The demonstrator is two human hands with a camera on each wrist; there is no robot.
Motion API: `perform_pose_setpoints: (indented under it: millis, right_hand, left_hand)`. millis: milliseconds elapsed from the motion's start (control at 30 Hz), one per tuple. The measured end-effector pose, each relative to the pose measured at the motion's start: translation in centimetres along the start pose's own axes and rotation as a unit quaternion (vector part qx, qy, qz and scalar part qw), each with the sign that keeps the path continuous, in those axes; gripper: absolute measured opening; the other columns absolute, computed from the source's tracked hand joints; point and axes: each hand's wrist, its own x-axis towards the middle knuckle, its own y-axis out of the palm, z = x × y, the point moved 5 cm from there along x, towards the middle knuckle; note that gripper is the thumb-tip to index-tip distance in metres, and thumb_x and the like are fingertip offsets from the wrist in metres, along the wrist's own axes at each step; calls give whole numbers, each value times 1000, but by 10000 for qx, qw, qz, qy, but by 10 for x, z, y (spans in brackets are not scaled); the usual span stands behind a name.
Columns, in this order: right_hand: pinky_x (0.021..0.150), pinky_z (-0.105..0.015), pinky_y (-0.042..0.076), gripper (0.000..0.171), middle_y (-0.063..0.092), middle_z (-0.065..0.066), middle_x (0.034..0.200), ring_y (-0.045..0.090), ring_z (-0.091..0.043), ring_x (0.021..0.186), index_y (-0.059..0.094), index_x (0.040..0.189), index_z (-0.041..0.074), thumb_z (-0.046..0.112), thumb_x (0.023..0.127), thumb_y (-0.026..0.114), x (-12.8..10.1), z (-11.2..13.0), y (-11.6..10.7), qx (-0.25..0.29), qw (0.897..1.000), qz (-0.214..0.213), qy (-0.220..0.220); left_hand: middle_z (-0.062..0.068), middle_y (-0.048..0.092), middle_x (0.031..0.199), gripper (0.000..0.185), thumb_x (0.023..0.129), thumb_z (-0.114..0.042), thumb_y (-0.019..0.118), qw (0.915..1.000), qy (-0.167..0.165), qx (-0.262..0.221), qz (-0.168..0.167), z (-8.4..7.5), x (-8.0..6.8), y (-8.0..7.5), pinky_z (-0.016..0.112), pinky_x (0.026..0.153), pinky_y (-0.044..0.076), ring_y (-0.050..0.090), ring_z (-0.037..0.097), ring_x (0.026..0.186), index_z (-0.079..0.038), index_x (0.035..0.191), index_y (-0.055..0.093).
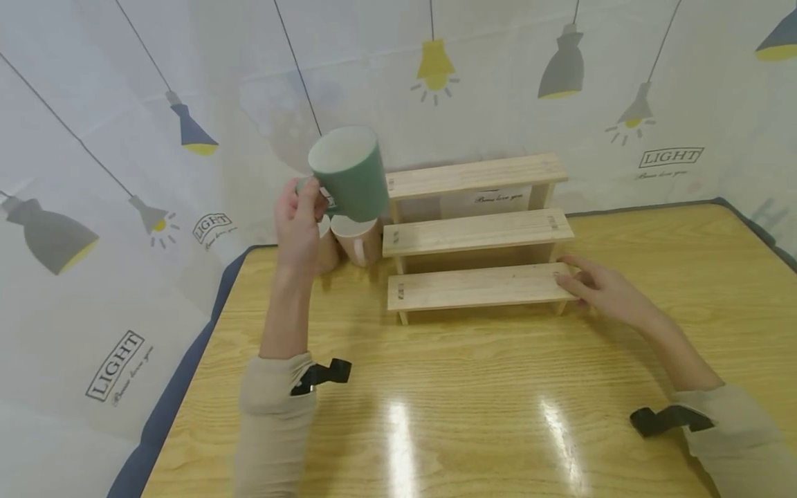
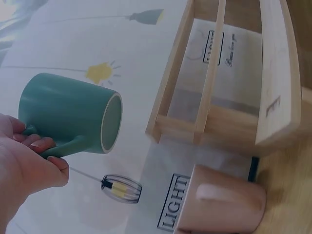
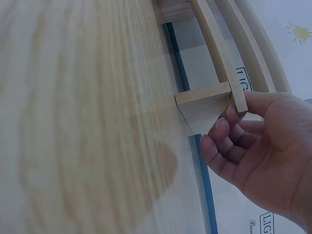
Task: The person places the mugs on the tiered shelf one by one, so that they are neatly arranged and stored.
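Overhead: left hand (image 1: 297, 225) grips one green mug (image 1: 350, 173); right hand (image 1: 600, 287) pinches three-tier rack (image 1: 476, 235); two pink mugs (image 1: 356, 238).

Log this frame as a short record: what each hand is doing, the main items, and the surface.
left hand: holds the green mug by its handle, raised in the air and tilted
right hand: fingers curled at the right end of the lowest step
rack: three-step wooden rack, all steps bare
other items: two pink mugs on the table left of the rack, below the green mug
surface: wooden table
backdrop: white cloth with lamp prints
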Motion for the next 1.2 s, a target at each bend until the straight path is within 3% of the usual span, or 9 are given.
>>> perform_pose_setpoints:
  millis: [333, 600, 833, 1067, 1200]
  right_hand:
    - [63, -34, 52, 63, 70, -13, 100, 63, -21, 72, 26, 154, -5, 31, 108, 48, -1, 0, 1, -1, 10000, 35, -14]
    - [57, -33, 51, 63, 70, -13, 94, 62, -22, 66, 24, 155, -3, 30, 108, 49, -1, 0, 0, 136, 9999, 72, -49]
    - [56, -32, 50, 64, 68, -19, 103, 60, -21, 65, 23, 155, -7, 29, 108, 48, 0, 1, 1, 238, 9996, 102, -100]
    - [57, -31, 50, 63, 65, -18, 97, 59, -22, 74, 21, 156, -6, 28, 109, 46, 0, 0, 0, 136, 9997, 48, -203]
    - [65, -32, 53, 62, 63, -25, 114, 61, -22, 78, 21, 155, -7, 27, 109, 45, -1, 1, -1, 63, 9996, 33, -275]
  left_hand:
    - [-1, 33, 66, 32, 108, -17, 45, 9985, -292, -117, 451, 17, 8, 43, 33, 81, 34, 33, 18, 71, -12, 77, 40]
    - [-3, 29, 65, 31, 107, -11, 45, 9952, -567, -550, 577, 34, 19, 70, 31, 77, 32, 29, 15, 66, -13, 77, 39]
    - [-2, 30, 64, 32, 107, -12, 46, 9939, -801, -389, 656, 46, 24, 84, 31, 77, 33, 31, 15, 66, -13, 75, 38]
    - [-3, 30, 64, 34, 107, -11, 44, 9919, -830, -577, 763, 51, 29, 94, 30, 76, 30, 28, 14, 63, -13, 74, 37]
    - [-2, 30, 65, 34, 107, -12, 45, 9909, -900, -607, 800, 54, 33, 100, 29, 76, 32, 28, 15, 64, -13, 74, 37]
